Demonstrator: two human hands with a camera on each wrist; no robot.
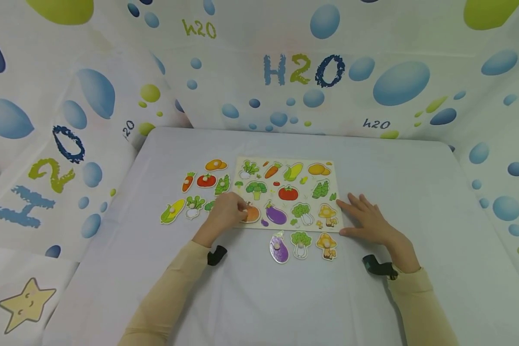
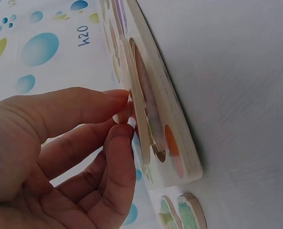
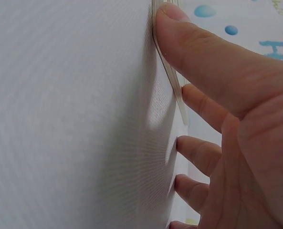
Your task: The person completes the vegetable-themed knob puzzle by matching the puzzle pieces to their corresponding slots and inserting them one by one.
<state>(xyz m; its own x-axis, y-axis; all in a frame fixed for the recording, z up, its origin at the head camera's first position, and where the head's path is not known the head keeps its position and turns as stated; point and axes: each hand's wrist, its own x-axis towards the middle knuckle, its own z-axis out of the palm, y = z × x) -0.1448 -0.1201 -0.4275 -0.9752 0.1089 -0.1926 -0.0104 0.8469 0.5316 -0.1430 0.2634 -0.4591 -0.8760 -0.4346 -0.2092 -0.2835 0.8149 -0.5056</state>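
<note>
My left hand (image 1: 224, 215) pinches the small knob of an orange pumpkin puzzle piece (image 1: 252, 214) between thumb and fingers. In the left wrist view, the wooden piece (image 2: 137, 102) stands slightly tilted and partly lifted over its recess (image 2: 148, 86). It is at the lower left corner of the vegetable puzzle board (image 1: 302, 164). Fingers hide part of the piece in the head view. At the board's right edge, my right hand (image 1: 369, 221) lies with fingers spread; its thumb (image 3: 189, 40) touches the board's edge (image 3: 167, 64), and other fingertips rest on the cloth.
Left of the board lie loose corn (image 1: 172, 211), carrot (image 1: 188, 182), tomato (image 1: 206, 181), potato (image 1: 216, 165), radish (image 1: 194, 207) and green pieces (image 1: 222, 184). Eggplant (image 1: 278, 248), bok choy (image 1: 301, 245) and mushroom pieces (image 1: 327, 246) lie in front of it. White cloth (image 1: 307, 302) covers the table.
</note>
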